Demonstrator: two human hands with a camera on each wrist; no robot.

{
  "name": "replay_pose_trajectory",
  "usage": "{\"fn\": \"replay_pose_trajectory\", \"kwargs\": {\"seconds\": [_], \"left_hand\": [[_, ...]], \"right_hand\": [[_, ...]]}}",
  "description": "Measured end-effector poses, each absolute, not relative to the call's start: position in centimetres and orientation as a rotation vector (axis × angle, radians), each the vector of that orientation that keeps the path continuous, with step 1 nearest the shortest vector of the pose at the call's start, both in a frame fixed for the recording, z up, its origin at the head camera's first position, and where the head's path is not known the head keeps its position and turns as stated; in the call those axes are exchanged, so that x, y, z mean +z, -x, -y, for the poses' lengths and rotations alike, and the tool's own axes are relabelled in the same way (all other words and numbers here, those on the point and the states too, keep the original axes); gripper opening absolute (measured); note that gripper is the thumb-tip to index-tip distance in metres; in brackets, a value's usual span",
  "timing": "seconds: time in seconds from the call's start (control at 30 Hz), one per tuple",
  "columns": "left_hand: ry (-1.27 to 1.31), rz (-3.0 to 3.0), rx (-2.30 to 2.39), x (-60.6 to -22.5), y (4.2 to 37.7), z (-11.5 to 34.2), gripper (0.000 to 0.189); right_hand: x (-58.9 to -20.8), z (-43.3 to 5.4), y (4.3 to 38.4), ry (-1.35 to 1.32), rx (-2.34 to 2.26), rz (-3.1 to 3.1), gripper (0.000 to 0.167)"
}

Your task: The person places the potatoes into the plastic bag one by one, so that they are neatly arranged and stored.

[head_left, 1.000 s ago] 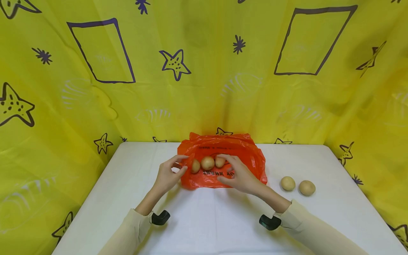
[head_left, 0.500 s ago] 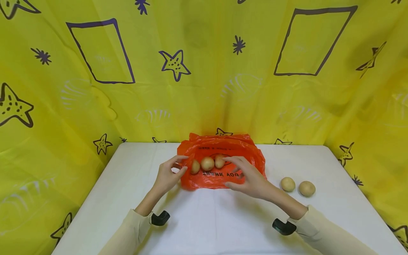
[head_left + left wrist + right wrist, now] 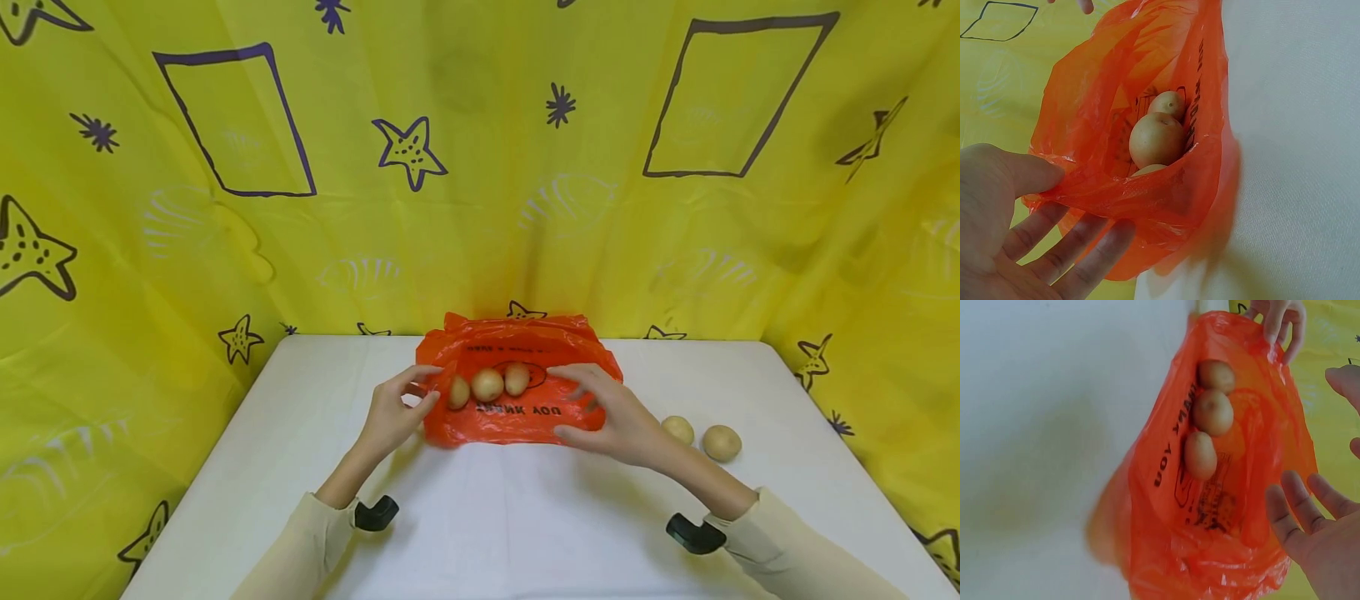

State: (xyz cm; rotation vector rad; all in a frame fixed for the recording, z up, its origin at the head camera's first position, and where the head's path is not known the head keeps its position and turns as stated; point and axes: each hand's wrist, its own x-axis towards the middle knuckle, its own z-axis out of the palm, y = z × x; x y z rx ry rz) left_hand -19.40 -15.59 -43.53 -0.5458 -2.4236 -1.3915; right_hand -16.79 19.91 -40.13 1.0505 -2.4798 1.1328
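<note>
A red plastic bag (image 3: 540,429) lies with its mouth spread wide near the back of the table. Three potatoes (image 3: 488,385) sit in a row inside it, the leftmost partly covered by the bag's edge in the head view. My left hand (image 3: 396,414) pinches the bag's left rim (image 3: 1104,190), thumb over the edge and fingers on the outside. My right hand (image 3: 622,417) hovers over the bag's right side, fingers spread and holding nothing. To the right on the table rest two more potatoes: one (image 3: 722,443) in full view, the other (image 3: 677,428) partly behind my right wrist.
A white table (image 3: 480,525) extends under and around the bag. Yellow curtain (image 3: 472,242) with star drawings encloses it at the back and both sides. Each of my wrists carries a black wrist device, one of them on the right (image 3: 695,534).
My right hand has drawn back to the right, away from the potatoes in the bag, and its forearm now overlaps a loose potato. My left hand keeps its place at the rim.
</note>
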Motion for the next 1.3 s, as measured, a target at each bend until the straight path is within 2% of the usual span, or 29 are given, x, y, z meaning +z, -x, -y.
{"fn": "replay_pose_trajectory", "kwargs": {"seconds": [0.53, 1.03, 1.3], "left_hand": [[0.544, 2.43, -1.39, -43.4, 19.3, 15.6, 0.034], [0.54, 2.423, -1.39, -43.6, 19.3, 15.8, 0.034], [0.536, 2.429, -1.394, -43.5, 19.2, 15.8, 0.034]], "right_hand": [[-39.7, -24.8, 16.5, -0.943, 0.976, 2.444, 0.076], [-40.2, -30.3, 15.1, -0.683, 0.861, 2.542, 0.086], [-40.7, -32.0, 14.3, -0.607, 0.912, 2.536, 0.083]]}}
